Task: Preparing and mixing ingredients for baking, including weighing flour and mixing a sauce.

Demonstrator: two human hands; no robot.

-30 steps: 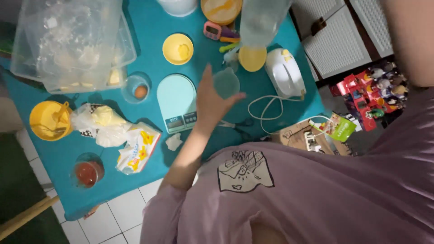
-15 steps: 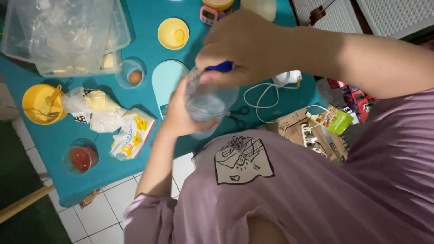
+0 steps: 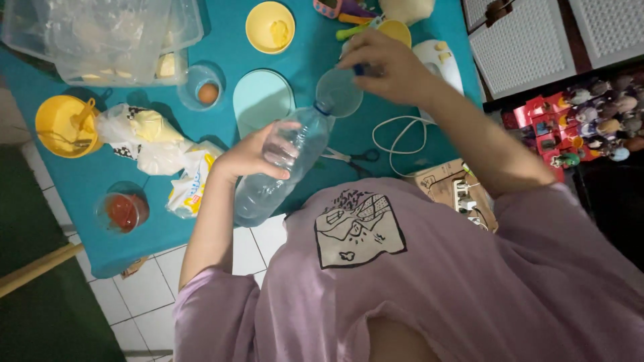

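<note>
My left hand (image 3: pixel 253 155) grips a clear plastic water bottle (image 3: pixel 260 196) around its middle. The bottle lies tilted, its neck pointing up and right over the teal table (image 3: pixel 80 194). The mouth of the bottle meets the rim of a clear plastic cup (image 3: pixel 339 92). My right hand (image 3: pixel 389 67) holds that cup from above, with a small blue cap (image 3: pixel 360 69) showing under the fingers. A pale blue kitchen scale (image 3: pixel 263 100) lies just left of the cup.
On the table: a yellow bowl (image 3: pixel 270 27), a glass bowl with an egg (image 3: pixel 201 88), a yellow bowl with a whisk (image 3: pixel 64 124), clear plastic tubs (image 3: pixel 100 33), flour bags (image 3: pixel 151 144), a red-filled cup (image 3: pixel 121 211), scissors (image 3: pixel 352 157), a white hand mixer (image 3: pixel 439 57) with cord.
Both hands were together at the bottle's top half a second ago. Now the bottle is lower and tilted, and my right hand holds the cup at its mouth.
</note>
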